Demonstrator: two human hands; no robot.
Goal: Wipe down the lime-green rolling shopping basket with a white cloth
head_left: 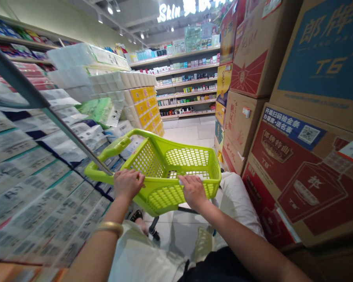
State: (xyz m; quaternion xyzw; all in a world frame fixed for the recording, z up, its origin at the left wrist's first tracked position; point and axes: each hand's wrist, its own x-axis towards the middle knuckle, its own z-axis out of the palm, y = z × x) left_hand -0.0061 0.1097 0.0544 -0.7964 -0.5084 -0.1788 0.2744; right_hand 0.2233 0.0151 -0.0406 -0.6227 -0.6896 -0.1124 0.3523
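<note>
A lime-green plastic shopping basket cart (pixel 161 196) with lattice sides stands sideways in front of me, its inside bare. My left hand (pixel 127 184) is closed over the near rim, close to where the grey metal handle bar (pixel 76 143) meets the basket. Farther right along that rim, my right hand (pixel 193 192) is closed too, fingers curled over the edge. Something small and white (pixel 199 177) shows by its fingers; I cannot tell what it is. Part of the wheeled frame (pixel 153 229) shows under the basket.
Stacked paper packs (pixel 47 184) line the left side, with a green pack (pixel 95 109) on top. Tall cardboard cartons (pixel 300 172) stand close on my right. Shelves of small goods (pixel 188 84) cross the far end of the tiled aisle (pixel 188 129).
</note>
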